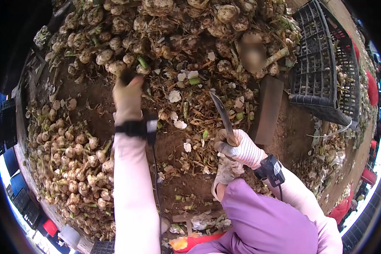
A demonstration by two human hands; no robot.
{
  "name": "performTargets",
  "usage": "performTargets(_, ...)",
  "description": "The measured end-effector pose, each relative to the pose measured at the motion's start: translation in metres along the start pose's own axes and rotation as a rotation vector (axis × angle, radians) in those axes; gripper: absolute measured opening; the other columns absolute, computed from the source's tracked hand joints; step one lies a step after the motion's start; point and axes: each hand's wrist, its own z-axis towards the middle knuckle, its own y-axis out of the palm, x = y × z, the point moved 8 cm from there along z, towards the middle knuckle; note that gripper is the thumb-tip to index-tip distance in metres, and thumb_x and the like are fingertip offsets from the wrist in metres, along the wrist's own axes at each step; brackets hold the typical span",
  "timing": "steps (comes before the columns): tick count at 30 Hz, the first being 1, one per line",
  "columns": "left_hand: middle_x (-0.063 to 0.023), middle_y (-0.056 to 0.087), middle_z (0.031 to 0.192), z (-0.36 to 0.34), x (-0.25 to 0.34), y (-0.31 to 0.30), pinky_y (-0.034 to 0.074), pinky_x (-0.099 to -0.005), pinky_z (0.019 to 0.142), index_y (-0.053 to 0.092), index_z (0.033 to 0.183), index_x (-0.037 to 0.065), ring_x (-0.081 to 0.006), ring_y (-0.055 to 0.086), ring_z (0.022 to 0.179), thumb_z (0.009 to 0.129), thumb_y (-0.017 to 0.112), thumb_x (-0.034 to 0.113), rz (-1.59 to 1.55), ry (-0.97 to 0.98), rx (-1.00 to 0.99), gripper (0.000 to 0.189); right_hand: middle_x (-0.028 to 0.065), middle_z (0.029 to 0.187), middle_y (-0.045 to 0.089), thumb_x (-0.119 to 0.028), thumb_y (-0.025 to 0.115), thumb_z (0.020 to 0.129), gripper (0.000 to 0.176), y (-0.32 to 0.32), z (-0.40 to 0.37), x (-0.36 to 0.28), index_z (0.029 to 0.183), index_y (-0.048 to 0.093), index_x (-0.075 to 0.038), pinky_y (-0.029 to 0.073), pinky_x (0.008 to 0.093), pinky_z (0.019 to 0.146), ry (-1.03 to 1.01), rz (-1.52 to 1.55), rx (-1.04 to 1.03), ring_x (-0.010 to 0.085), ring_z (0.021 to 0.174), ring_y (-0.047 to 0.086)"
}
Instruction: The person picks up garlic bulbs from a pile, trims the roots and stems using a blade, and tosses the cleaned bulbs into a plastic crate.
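Observation:
My right hand [241, 149], in a white knit glove, is closed around the handle of a knife [222, 113]. Its dark, slightly curved blade points up and away from me. My left hand [128, 94] reaches forward to the near edge of a large heap of soil-covered bulbs [114, 44] that look like garlic. Motion blurs its fingers, so I cannot make out whether they grip anything. A bulb [116, 67] and a green stem piece [143, 63] lie just beyond the fingertips. Below the knife, a shoe [229, 170] shows beside my purple-clad knee [262, 211].
A second pile of trimmed-looking bulbs [78, 156] spreads at the left. Dry leaves and stem scraps [194, 127] litter the ground between my hands. A wooden board [269, 110] lies at the right, near a black plastic crate [311, 63]. A cable [155, 169] runs along my left forearm.

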Motion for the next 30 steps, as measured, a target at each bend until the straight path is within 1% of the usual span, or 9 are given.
performTargets(3, -0.0043, 0.06, 0.096, 0.038, -0.005, 0.035, 0.046, -0.0237, 0.074, 0.048, 0.122, 0.002, -0.0148, 0.057, 0.084, 0.071, 0.068, 0.007, 0.971, 0.293, 0.194, 0.055, -0.0034, 0.065, 0.049, -0.018, 0.061, 0.082, 0.014, -0.005, -0.002, 0.003, 0.08, 0.059, -0.005, 0.037, 0.0228, 0.054, 0.066, -0.015, 0.021, 0.0056, 0.06, 0.042)
performTargets(7, -0.0084, 0.061, 0.099, 0.033, -0.033, 0.043, 0.045, -0.0258, 0.083, 0.049, 0.115, 0.004, -0.0168, 0.057, 0.091, 0.067, 0.072, 0.007, 0.982, 0.055, -0.02, 0.054, -0.0008, 0.068, 0.054, -0.016, 0.062, 0.08, 0.013, -0.007, 0.001, 0.005, 0.081, 0.058, -0.003, 0.041, 0.0245, 0.058, -0.027, -0.064, 0.048, 0.008, 0.062, 0.046)
performTargets(9, -0.0082, 0.06, 0.102, 0.009, -0.051, 0.051, 0.045, -0.0267, 0.085, 0.047, 0.115, 0.001, -0.0177, 0.057, 0.094, 0.07, 0.074, 0.017, 0.144, 0.095, -0.333, 0.055, 0.0023, 0.068, 0.057, -0.015, 0.062, 0.078, 0.013, -0.008, 0.002, 0.004, 0.081, 0.058, -0.002, 0.043, 0.0265, 0.059, -0.039, -0.161, 0.042, 0.0102, 0.062, 0.048)
performTargets(11, -0.0084, 0.06, 0.1, -0.048, -0.02, 0.045, 0.045, -0.026, 0.083, 0.046, 0.114, -0.002, -0.0177, 0.057, 0.093, 0.074, 0.071, 0.022, -0.181, 0.016, -0.423, 0.052, 0.0074, 0.065, 0.056, -0.018, 0.062, 0.078, 0.016, -0.01, 0.0, -0.001, 0.081, 0.058, -0.003, 0.043, 0.0294, 0.058, -0.038, -0.264, 0.04, 0.018, 0.06, 0.051)
performTargets(13, -0.0089, 0.059, 0.101, -0.095, -0.004, 0.024, 0.045, -0.0253, 0.082, 0.042, 0.117, -0.003, -0.0153, 0.056, 0.092, 0.078, 0.068, 0.021, -0.085, -0.137, -0.446, 0.053, 0.0157, 0.063, 0.054, -0.024, 0.062, 0.077, 0.02, -0.01, -0.001, -0.013, 0.082, 0.058, -0.004, 0.043, 0.035, 0.055, -0.034, -0.436, 0.022, 0.0335, 0.059, 0.054)
performTargets(15, -0.0096, 0.057, 0.103, -0.123, -0.012, 0.017, 0.046, -0.0249, 0.081, 0.037, 0.12, -0.002, -0.0151, 0.056, 0.091, 0.078, 0.067, 0.018, -0.272, -0.028, -0.624, 0.056, 0.0159, 0.065, 0.056, -0.021, 0.064, 0.072, 0.02, -0.006, 0.0, -0.026, 0.081, 0.058, -0.004, 0.045, 0.037, 0.057, -0.13, -0.57, -0.012, 0.0339, 0.063, 0.057)
performTargets(20, -0.0137, 0.057, 0.105, -0.185, 0.005, 0.02, 0.049, -0.0285, 0.081, 0.037, 0.122, -0.001, -0.0194, 0.058, 0.091, 0.082, 0.062, 0.021, 0.103, -0.088, -0.969, 0.052, 0.0149, 0.069, 0.059, -0.016, 0.063, 0.064, 0.023, 0.022, -0.004, -0.07, 0.084, 0.057, -0.006, 0.048, 0.0405, 0.06, -0.369, -0.874, -0.088, 0.0335, 0.068, 0.059)
performTargets(24, -0.0039, 0.058, 0.108, -0.223, 0.017, 0.045, 0.044, -0.032, 0.091, 0.045, 0.118, 0.006, -0.0136, 0.054, 0.101, 0.094, 0.038, 0.031, -1.507, -0.902, -1.149, 0.035, 0.0139, 0.07, 0.059, -0.014, 0.063, 0.062, 0.029, 0.036, -0.005, -0.071, 0.089, 0.056, -0.006, 0.048, 0.0421, 0.062, -0.392, -0.948, -0.178, 0.034, 0.071, 0.06)
performTargets(30, -0.0071, 0.058, 0.106, -0.218, 0.001, 0.03, 0.047, -0.0323, 0.084, 0.045, 0.117, 0.005, -0.0167, 0.056, 0.095, 0.094, 0.039, 0.031, -0.737, -0.558, -0.773, 0.036, 0.0143, 0.073, 0.06, -0.013, 0.064, 0.06, 0.035, 0.038, -0.009, -0.055, 0.094, 0.056, -0.006, 0.048, 0.0426, 0.064, -0.325, -0.91, -0.241, 0.0346, 0.074, 0.06)
